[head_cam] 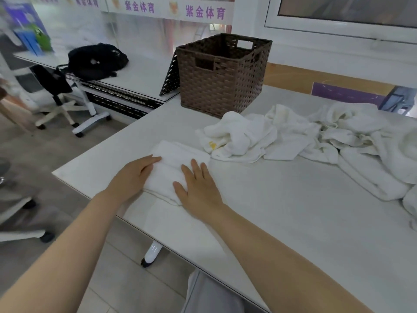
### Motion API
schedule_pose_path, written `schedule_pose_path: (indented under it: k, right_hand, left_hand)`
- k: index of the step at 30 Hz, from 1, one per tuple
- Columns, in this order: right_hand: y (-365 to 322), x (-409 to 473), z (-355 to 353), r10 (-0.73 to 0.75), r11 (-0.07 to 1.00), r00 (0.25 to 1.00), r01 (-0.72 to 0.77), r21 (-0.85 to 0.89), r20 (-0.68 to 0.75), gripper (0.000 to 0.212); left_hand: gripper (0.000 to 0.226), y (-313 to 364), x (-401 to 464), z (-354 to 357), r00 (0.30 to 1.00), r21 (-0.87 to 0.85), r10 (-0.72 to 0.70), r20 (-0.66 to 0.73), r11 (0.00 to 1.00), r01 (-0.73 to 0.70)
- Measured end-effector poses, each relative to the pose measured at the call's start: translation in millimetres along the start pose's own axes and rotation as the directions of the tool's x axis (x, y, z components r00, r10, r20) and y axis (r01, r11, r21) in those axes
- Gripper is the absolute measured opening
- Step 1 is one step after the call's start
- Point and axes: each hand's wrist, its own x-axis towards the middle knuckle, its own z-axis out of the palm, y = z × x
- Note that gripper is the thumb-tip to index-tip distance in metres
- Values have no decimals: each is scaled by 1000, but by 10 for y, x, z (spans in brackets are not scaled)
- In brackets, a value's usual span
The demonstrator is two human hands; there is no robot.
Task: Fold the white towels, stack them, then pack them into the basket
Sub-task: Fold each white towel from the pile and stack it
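my left hand (pixel 133 175) and right hand (pixel 198 188) rest flat on the folded towel (pixel 171 168) at the table (pixel 293 222) corner; unfolded towels (pixel 316 136) lie to its right, the basket (pixel 223 75) behind.

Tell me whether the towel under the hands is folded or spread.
Folded: the towel lies as a compact layered rectangle, both hands flat on it.

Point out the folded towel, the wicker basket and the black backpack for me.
folded towel (pixel 171 175), head view, its flat top between the hands.
wicker basket (pixel 222 86), head view, its front woven wall.
black backpack (pixel 97 61), head view, its middle.
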Motion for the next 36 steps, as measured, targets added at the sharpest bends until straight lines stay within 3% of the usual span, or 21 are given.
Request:
schedule_pose_path:
  k: [7, 11, 14, 17, 19, 22, 25, 27, 32, 34, 36]
  right_hand:
    - [-166, 224, 130, 6, 1000, 1000, -6, -12, -18, 67]
    - [-146, 224, 190, 2, 1000, 998, -3, -12, -55, 66]
    - [-94, 256, 169, -8, 987, 999, 14, 158, -41, 63]
    - [66, 223, 60, 57, 842, 985, 40, 538, -164, 40]
    - [262, 165, -38, 164, 794, 933, 67, 605, -319, 23]
    - [603, 152, -269, 258, 883, 742, 78, 463, -619, 40]
    - [946, 238, -427, 334, 913, 624, -28, 407, -707, 52]
    - [1115, 296, -462, 380, 899, 628, -80, 430, -678, 62]
    - [1263, 458, -490, 402, 878, 723, -129, 461, -562, 84]
    - [1311, 506, -506, 401, 879, 743, -147, 453, -536, 80]
    - [1359, 526, -503, 365, 908, 760, -165, 385, -537, 70]
  left_hand:
    - [36, -200, 179, -153, 1000, 133, -29, -12, 991, 30]
    - [37, -53, 236, -115, 997, 392, -25, -72, 918, 51]
    - [42, 249, 202, 21, 997, 368, 18, -69, 930, 8]
    - [76, 483, 129, 241, 999, 345, 5, 44, 938, -20]
    - [81, 489, 79, 318, 990, 458, -70, 125, 889, 5]
    - [96, 409, 49, 234, 975, 512, -101, 198, 859, -15]
    - [99, 338, 73, 101, 965, 492, -124, 229, 870, -6]
    - [97, 306, 75, 53, 966, 491, -121, 230, 871, -8]
    - [85, 398, 42, 95, 962, 525, -162, 218, 851, 24]
    - [68, 476, -13, 185, 980, 575, -164, 116, 815, 68]
    - [62, 572, -126, 341, 996, 632, -63, -61, 770, 87]
